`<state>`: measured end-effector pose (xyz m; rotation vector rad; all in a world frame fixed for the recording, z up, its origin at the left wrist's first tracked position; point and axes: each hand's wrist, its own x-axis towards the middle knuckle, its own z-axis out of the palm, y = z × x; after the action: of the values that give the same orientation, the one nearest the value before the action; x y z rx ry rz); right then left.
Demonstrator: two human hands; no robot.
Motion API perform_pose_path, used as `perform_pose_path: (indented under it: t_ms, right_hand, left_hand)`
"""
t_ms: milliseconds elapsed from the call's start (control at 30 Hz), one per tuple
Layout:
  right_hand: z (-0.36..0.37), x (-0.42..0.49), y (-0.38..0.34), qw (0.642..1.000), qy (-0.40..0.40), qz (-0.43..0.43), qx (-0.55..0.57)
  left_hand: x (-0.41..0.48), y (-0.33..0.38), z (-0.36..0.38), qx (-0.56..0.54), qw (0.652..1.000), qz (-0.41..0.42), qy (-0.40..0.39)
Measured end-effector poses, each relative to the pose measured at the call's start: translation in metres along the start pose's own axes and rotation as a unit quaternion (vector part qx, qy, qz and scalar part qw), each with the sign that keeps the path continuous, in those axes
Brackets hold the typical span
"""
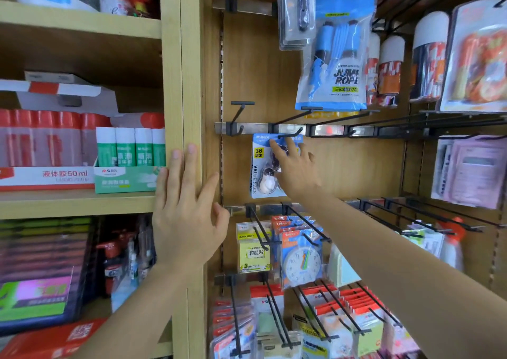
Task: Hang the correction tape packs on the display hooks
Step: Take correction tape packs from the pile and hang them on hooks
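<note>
A blue correction tape pack [259,166], marked "36" and "VALUE PACK", hangs against the wooden back panel under a black display hook [290,133]. My right hand [295,170] reaches up to it, fingers spread over the pack's front, fingertips near the hook; I cannot tell whether it grips the pack. My left hand [186,207] rests flat and open on the wooden upright post [192,84] to the left, holding nothing. An empty black hook [238,117] sticks out just left of the pack.
A jump rope pack [336,56] hangs above right. Sticky notes [253,251] and a clock toy [301,262] hang on hooks below. Long bare hooks [411,218] jut out at right. Glue bottles [129,150] fill the left shelf.
</note>
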<state>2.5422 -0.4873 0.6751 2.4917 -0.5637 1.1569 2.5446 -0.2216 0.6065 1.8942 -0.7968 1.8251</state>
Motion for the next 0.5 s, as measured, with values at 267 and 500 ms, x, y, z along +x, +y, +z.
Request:
perform_pose_path:
  t_ms: [267, 500]
  right_hand:
    - [-0.002, 0.011, 0.000, 0.996, -0.079, -0.014, 0.023]
    - [-0.033, -0.036, -0.006, 0.977, -0.056, -0.043, 0.203]
  left_hand:
    - [-0.001, -0.001, 0.002, 0.011, 1.000, 0.001, -0.007]
    - [-0.001, 0.000, -0.003, 0.022, 0.999, -0.005, -0.046]
